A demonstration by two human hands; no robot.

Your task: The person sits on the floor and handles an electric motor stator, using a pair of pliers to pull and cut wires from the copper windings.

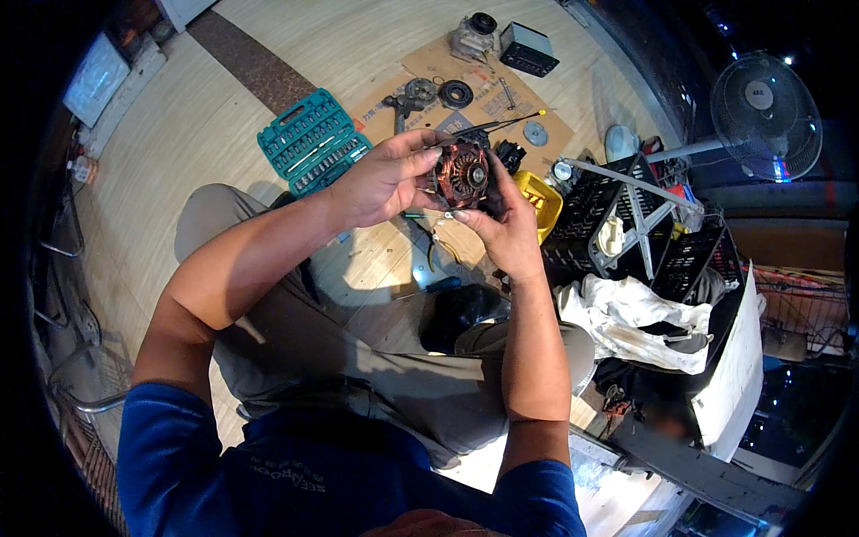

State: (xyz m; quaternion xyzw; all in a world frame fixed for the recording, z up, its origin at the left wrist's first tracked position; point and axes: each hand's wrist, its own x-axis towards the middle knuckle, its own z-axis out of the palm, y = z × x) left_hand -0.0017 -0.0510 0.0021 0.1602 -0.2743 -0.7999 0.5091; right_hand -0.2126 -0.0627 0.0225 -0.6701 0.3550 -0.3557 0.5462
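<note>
Between my two hands I hold an alternator [465, 175], with copper windings and a finned rotor round a central shaft facing up. My left hand [392, 182] grips its left side, thumb along the upper edge. My right hand [508, 224] wraps its right side, with the thumb at the lower rim. Both hands are closed on it, above the floor in front of my knees. Below it lie pliers with yellow handles [437, 254] and a blue-handled screwdriver [442, 285]. Just right of my right hand stands a yellow container [544, 199].
A green socket set case [309, 143] lies open at left. Beyond my hands, flattened cardboard [546, 107] carries a hammer [400, 109], a black pulley [455, 94] and other parts. Black crates [586, 219], a white cloth [640, 322] and a fan [766, 116] stand at right.
</note>
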